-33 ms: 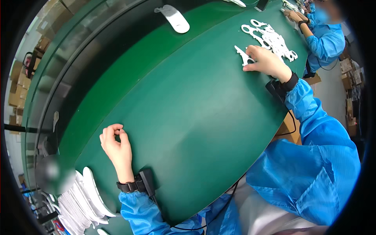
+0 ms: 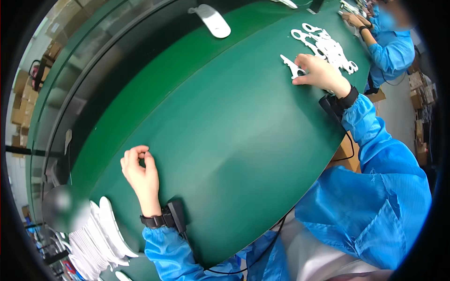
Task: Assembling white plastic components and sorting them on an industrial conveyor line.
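My right hand point(image 2: 321, 75) is at the upper right of the green table point(image 2: 215, 126). Its thumb and fingers close around the ring end of a white flat plastic part point(image 2: 291, 65), whose narrow tip points away to the left. Just beyond that hand lies a loose pile of similar white ring-ended parts point(image 2: 330, 49), partly hidden behind it. Over the table's left side, my left hand point(image 2: 140, 175) is loosely curled, thumb tip close to the index finger. Nothing shows in its grasp.
White stacked curved pieces point(image 2: 93, 241) stand at the lower left, near my left forearm. A white rounded piece point(image 2: 213, 21) lies on the far green strip. At the upper right, a person in blue point(image 2: 391, 44) handles small parts. Cardboard boxes point(image 2: 28, 100) line the left background.
The view has shifted very slightly. Both hands and the white part stay essentially where they were.
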`<act>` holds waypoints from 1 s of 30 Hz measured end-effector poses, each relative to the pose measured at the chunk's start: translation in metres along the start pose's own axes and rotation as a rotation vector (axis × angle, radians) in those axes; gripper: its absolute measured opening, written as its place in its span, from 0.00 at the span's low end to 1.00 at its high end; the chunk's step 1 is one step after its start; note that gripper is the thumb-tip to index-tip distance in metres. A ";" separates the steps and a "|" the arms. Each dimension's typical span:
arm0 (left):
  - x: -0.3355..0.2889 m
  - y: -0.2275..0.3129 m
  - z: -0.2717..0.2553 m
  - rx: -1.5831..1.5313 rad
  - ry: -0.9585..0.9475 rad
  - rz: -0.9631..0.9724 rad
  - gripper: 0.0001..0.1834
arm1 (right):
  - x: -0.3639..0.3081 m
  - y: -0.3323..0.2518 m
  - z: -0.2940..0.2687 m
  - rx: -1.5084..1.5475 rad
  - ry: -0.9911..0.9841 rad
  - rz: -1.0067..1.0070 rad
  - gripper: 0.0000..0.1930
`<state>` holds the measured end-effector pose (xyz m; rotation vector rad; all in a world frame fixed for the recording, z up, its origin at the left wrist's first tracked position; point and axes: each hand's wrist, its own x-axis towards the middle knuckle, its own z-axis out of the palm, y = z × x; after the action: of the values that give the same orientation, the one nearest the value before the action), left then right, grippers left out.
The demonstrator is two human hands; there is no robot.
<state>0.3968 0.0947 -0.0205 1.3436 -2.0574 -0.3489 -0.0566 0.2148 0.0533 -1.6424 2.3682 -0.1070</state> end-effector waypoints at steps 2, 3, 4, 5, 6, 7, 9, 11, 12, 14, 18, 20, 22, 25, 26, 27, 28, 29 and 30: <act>-0.002 0.004 -0.006 0.010 0.017 0.027 0.04 | 0.005 -0.006 -0.005 -0.003 -0.033 -0.071 0.23; -0.001 0.004 -0.006 0.008 0.017 0.084 0.03 | 0.007 -0.008 -0.006 -0.017 -0.058 -0.117 0.23; -0.003 0.008 -0.003 0.015 0.081 0.136 0.03 | 0.011 -0.012 -0.006 0.128 -0.099 -0.182 0.22; -0.005 0.011 -0.003 0.022 0.062 0.125 0.04 | 0.013 -0.015 -0.003 0.279 -0.154 -0.261 0.22; -0.005 0.020 0.002 0.025 0.061 0.128 0.05 | 0.017 -0.009 0.003 0.510 -0.235 -0.331 0.24; -0.004 0.029 0.006 -0.024 0.079 0.108 0.04 | 0.021 -0.010 0.009 0.744 -0.332 -0.389 0.26; 0.002 0.043 0.004 -0.063 0.087 0.091 0.04 | 0.007 -0.040 -0.005 0.970 -0.313 -0.503 0.28; -0.002 0.050 0.002 -0.066 0.125 0.015 0.04 | 0.013 -0.086 0.004 1.212 -0.303 -0.561 0.28; -0.003 0.047 0.005 -0.059 0.122 -0.006 0.04 | 0.014 -0.114 0.011 1.307 -0.278 -0.478 0.25; -0.002 0.049 0.009 -0.110 0.135 -0.026 0.04 | 0.056 -0.114 0.031 1.339 -0.459 -0.516 0.21; -0.003 0.047 0.006 -0.148 0.148 -0.028 0.04 | 0.066 -0.153 0.054 1.331 -0.501 -0.418 0.09; -0.007 0.039 0.002 -0.136 0.138 -0.055 0.04 | 0.072 -0.158 0.057 1.201 -0.588 -0.532 0.09; -0.005 0.042 0.001 -0.134 0.103 -0.074 0.05 | 0.068 -0.158 0.055 1.160 -0.594 -0.576 0.08; 0.005 0.033 0.003 -0.352 0.102 -0.227 0.06 | 0.064 -0.153 0.060 1.216 -0.611 -0.549 0.06; 0.010 0.010 0.002 -0.442 0.185 -0.206 0.05 | 0.064 -0.158 0.063 1.239 -0.622 -0.572 0.06; 0.020 -0.011 -0.001 -0.408 0.250 -0.226 0.07 | 0.064 -0.160 0.065 1.264 -0.632 -0.592 0.05; 0.035 -0.023 -0.011 -0.291 0.252 -0.290 0.09 | 0.064 -0.163 0.065 1.283 -0.651 -0.579 0.05; 0.054 -0.036 -0.018 -0.363 0.211 -0.450 0.11 | 0.064 -0.164 0.066 1.284 -0.640 -0.578 0.05; 0.073 -0.060 -0.031 -0.401 0.186 -0.429 0.12 | 0.064 -0.165 0.068 1.313 -0.660 -0.578 0.05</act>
<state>0.4407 0.0068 -0.0020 1.4863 -1.4400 -0.7475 0.0897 0.1018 0.0105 -1.2337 0.8317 -0.8435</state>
